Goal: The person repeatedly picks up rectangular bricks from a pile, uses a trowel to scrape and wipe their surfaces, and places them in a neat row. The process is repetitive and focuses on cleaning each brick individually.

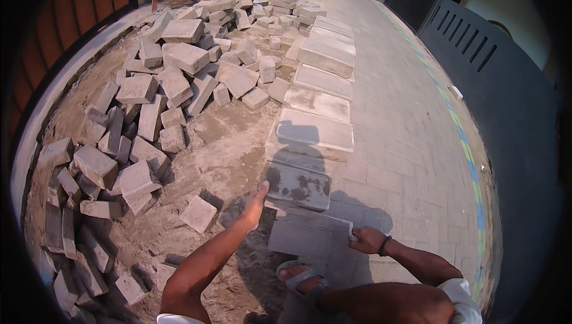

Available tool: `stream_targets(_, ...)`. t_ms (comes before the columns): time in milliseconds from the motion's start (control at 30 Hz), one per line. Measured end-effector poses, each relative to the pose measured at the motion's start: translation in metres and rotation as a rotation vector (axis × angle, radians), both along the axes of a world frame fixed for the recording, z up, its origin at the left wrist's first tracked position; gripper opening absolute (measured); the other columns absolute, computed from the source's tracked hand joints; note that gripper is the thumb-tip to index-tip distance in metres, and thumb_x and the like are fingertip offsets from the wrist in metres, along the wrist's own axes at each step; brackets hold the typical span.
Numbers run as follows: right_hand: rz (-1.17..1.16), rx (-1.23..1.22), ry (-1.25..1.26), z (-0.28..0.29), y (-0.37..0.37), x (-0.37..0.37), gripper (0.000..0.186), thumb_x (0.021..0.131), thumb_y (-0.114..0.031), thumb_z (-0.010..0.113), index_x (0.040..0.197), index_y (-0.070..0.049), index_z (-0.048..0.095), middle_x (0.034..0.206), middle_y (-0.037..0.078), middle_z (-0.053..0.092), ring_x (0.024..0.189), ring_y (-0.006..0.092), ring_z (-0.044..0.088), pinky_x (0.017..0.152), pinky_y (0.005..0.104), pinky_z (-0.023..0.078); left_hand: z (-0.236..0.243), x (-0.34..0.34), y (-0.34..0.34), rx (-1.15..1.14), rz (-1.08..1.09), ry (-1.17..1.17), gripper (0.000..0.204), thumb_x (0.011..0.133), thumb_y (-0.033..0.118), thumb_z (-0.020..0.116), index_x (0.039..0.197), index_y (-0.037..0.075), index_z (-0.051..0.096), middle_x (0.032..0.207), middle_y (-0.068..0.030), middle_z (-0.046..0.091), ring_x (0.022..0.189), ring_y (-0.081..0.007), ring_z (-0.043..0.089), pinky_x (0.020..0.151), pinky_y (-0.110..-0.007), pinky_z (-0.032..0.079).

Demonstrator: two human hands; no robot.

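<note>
My left hand (255, 206) is stretched out beside the left end of a grey concrete paving block (299, 186) with dark, damp-looking patches on top. Its thumb points forward near that end; the other fingers are partly hidden, and I cannot tell whether they touch the block. My right hand (368, 240), with a dark bracelet at the wrist, is closed at the right edge of a flat paving slab (307, 237) nearer to me. A thin pale line runs along that edge to my fingers; what they grip is too small to make out. My sandalled foot (304, 279) stands just below.
A row of pale blocks (316, 105) stretches ahead. Left of it, a loose heap of blocks (179, 80) covers sandy ground (220, 139). Laid paving (405, 145) spreads to the right, up to a painted kerb strip (468, 145) and a dark gate (506, 92). An orange-brown slatted gate (71, 20) stands left.
</note>
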State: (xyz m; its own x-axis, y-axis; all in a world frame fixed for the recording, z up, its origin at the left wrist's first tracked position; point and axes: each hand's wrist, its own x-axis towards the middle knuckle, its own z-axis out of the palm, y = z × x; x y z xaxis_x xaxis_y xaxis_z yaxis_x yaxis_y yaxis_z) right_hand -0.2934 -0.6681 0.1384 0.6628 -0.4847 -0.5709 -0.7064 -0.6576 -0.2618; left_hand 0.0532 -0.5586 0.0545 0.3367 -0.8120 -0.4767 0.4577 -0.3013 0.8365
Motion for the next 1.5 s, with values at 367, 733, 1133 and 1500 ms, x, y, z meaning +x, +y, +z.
stream_targets(367, 0.048, 0.086, -0.148, -0.031, 0.053, -0.003, 0.037, 0.087, -0.035, 0.062, 0.103, -0.002, 0.060, 0.078, 0.027, 0.065, 0.077, 0.0465, 0.064, 0.074, 0.0527, 0.051, -0.009, -0.013, -0.020, -0.022, -0.127, -0.180, 0.113, 0.083, 0.059, 0.067, 0.154, -0.002, 0.005, 0.158, -0.0251, 0.018, 0.147, -0.0367, 0.017, 0.118, -0.048, 0.019)
stream_targets(733, 0.171, 0.512, -0.267, -0.004, 0.144, 0.095, 0.052, 0.081, -0.037, 0.070, 0.118, -0.002, 0.061, 0.090, 0.025, 0.068, 0.092, 0.0429, 0.066, 0.077, 0.0461, 0.053, -0.009, 0.050, 0.041, 0.229, -0.204, -0.771, 0.093, 0.086, 0.058, 0.060, 0.150, 0.000, 0.025, 0.137, -0.0282, 0.051, 0.127, -0.0423, 0.050, 0.105, -0.049, 0.039)
stream_targets(1133, 0.528, 0.169, 0.026, -0.089, 0.114, 0.081, 0.053, 0.077, -0.043, 0.072, 0.108, -0.001, 0.064, 0.082, 0.028, 0.067, 0.084, 0.0446, 0.067, 0.073, 0.0495, 0.054, -0.004, 0.139, 0.260, 0.807, -0.118, -1.135, 0.068, 0.087, 0.038, 0.061, 0.144, 0.009, 0.039, 0.142, -0.0215, 0.047, 0.131, -0.0447, 0.044, 0.109, -0.060, 0.029)
stream_targets(1500, 0.401, 0.225, -0.018, -0.058, 0.141, 0.096, 0.053, 0.083, -0.043, 0.067, 0.125, -0.013, 0.059, 0.089, 0.026, 0.068, 0.087, 0.0447, 0.066, 0.078, 0.0489, 0.052, 0.028, 0.277, 0.527, 1.409, 0.790, -1.381, 0.085, 0.080, 0.012, 0.065, 0.153, 0.009, 0.021, 0.157, -0.0198, 0.020, 0.139, -0.0521, 0.026, 0.110, -0.060, 0.029)
